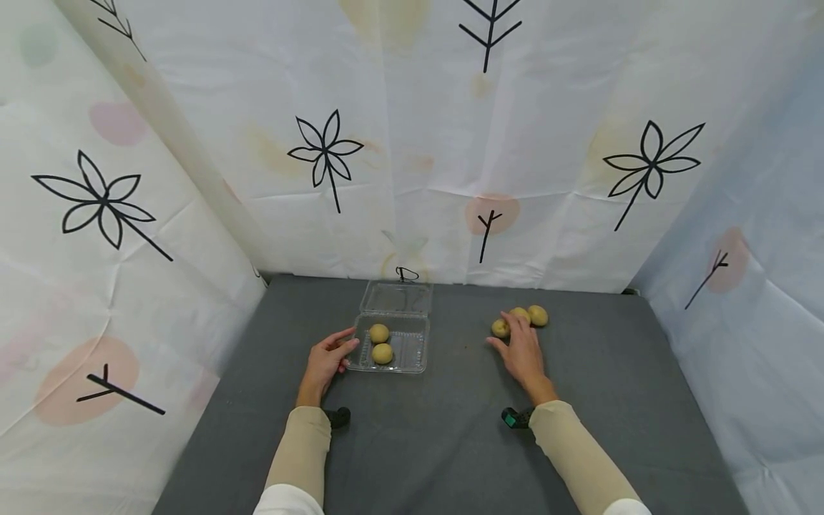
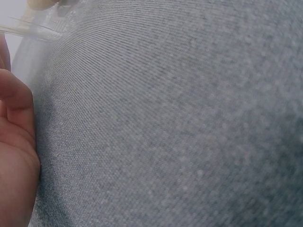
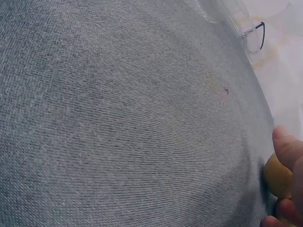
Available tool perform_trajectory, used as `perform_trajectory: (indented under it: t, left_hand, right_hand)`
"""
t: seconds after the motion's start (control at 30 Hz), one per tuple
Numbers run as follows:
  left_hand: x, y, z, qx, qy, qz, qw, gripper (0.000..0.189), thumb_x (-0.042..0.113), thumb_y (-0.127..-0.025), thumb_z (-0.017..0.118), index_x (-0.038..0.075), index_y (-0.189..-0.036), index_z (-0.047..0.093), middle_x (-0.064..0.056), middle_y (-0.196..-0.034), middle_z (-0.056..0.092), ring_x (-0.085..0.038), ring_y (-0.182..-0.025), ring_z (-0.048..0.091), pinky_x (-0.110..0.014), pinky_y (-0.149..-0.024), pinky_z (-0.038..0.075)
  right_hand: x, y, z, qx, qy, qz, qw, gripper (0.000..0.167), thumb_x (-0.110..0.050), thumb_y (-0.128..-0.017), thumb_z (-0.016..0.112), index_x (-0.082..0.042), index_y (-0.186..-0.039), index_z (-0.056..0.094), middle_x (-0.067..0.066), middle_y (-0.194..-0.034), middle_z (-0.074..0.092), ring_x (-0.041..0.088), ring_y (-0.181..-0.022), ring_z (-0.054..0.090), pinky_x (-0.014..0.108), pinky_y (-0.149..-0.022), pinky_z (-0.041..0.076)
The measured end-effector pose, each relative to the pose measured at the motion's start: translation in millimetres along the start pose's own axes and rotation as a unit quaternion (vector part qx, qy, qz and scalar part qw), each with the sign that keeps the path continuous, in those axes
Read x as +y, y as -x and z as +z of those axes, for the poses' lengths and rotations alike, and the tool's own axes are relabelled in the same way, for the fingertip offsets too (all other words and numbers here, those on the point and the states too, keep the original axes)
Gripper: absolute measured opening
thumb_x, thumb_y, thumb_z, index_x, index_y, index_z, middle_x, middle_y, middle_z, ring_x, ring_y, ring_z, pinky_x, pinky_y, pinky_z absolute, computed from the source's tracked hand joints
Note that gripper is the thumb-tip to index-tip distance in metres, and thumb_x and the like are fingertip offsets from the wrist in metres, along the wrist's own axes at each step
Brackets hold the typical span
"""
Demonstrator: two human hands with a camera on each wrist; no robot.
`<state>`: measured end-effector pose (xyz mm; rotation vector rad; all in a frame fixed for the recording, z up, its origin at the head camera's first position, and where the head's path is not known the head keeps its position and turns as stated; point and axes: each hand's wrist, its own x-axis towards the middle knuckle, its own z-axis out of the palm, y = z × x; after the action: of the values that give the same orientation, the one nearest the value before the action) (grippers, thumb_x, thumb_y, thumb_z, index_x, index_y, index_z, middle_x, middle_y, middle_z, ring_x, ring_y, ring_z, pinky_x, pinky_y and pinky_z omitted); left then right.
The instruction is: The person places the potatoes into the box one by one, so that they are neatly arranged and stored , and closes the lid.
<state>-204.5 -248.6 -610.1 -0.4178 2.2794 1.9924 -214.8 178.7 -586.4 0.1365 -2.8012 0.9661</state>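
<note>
A clear plastic clamshell container [image 1: 415, 363] lies with its lid [image 1: 395, 299] folded back. Two small yellow potatoes, one [image 1: 379, 333] behind the other [image 1: 383, 354], sit in its left half. My left hand [image 1: 325, 365] grips the container's left rim, thumb over the edge; its curled fingers [image 2: 16, 97] show in the left wrist view. To the right, my right hand [image 1: 524, 354] reaches over a group of three more potatoes. One potato [image 1: 500, 328] lies between the spread thumb and fingers, another [image 1: 520, 313] is partly hidden behind the fingertips, and the third [image 1: 537, 315] lies beyond them.
Grey cloth covers the table [image 1: 444, 443], whose back edge meets a white patterned curtain [image 1: 412, 143]. Similar curtains hang at both sides. Each wrist bears a small dark camera, one on the left [image 1: 340, 418] and one on the right [image 1: 515, 418].
</note>
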Motion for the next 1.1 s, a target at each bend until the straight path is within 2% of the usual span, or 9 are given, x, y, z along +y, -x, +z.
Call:
perform_trajectory:
  t: [0.13, 0.3, 0.5, 0.87, 1.1]
  left_hand:
    - [1.3, 0.7, -0.8, 0.002, 0.002, -0.002, 1.0, 0.047, 0.035, -0.088, 0.08, 0.024, -0.133, 0.069, 0.005, -0.087, 0.062, -0.006, -0.056, 0.056, -0.021, -0.054, 0.049]
    - [3.1, 1.5, -1.8, 0.002, 0.001, -0.004, 1.0, 0.046, 0.035, -0.089, 0.08, 0.024, -0.132, 0.069, 0.005, -0.087, 0.062, -0.006, -0.057, 0.056, -0.021, -0.055, 0.049]
    - [1.5, 0.9, -0.7, 0.003, 0.002, -0.003, 1.0, 0.047, 0.035, -0.089, 0.08, 0.024, -0.133, 0.069, 0.006, -0.086, 0.062, -0.006, -0.056, 0.056, -0.021, -0.054, 0.049]
    - [0.8, -0.9, 0.0, 0.007, 0.006, -0.005, 1.0, 0.046, 0.035, -0.088, 0.081, 0.024, -0.131, 0.07, 0.005, -0.086, 0.062, -0.006, -0.056, 0.056, -0.021, -0.053, 0.048]
    - [-1.9, -1.8, -0.1, 0.0, 0.006, -0.005, 1.0, 0.047, 0.035, -0.088, 0.081, 0.025, -0.132, 0.07, 0.005, -0.087, 0.063, -0.006, -0.056, 0.056, -0.021, -0.054, 0.049]
  right_hand:
    - [-3.2, 0.6, 1.5, 0.01, -0.001, 0.008, 0.9999, 0.06, -0.02, -0.093, 0.076, -0.005, -0.147, 0.052, 0.024, -0.144, 0.045, 0.047, -0.123, 0.049, 0.06, -0.107, 0.039]
    - [-3.5, 1.2, 2.7, 0.017, -0.006, 0.011, 0.9998, 0.052, -0.012, -0.094, 0.075, -0.003, -0.142, 0.057, 0.023, -0.139, 0.044, 0.046, -0.124, 0.05, 0.059, -0.108, 0.039]
    - [1.5, 4.4, 3.5, 0.028, -0.026, 0.004, 0.9992, 0.049, -0.012, -0.094, 0.075, -0.002, -0.138, 0.059, 0.023, -0.138, 0.045, 0.043, -0.126, 0.051, 0.058, -0.104, 0.044]
    - [-3.4, 8.4, 0.5, 0.028, -0.047, -0.004, 0.9985, 0.046, -0.016, -0.095, 0.074, -0.005, -0.137, 0.059, 0.023, -0.135, 0.044, 0.041, -0.117, 0.055, 0.057, -0.096, 0.048]
    - [-6.3, 8.5, 0.5, 0.028, -0.055, -0.006, 0.9981, 0.047, -0.019, -0.097, 0.072, -0.004, -0.139, 0.056, 0.023, -0.136, 0.049, 0.041, -0.123, 0.054, 0.058, -0.103, 0.045]
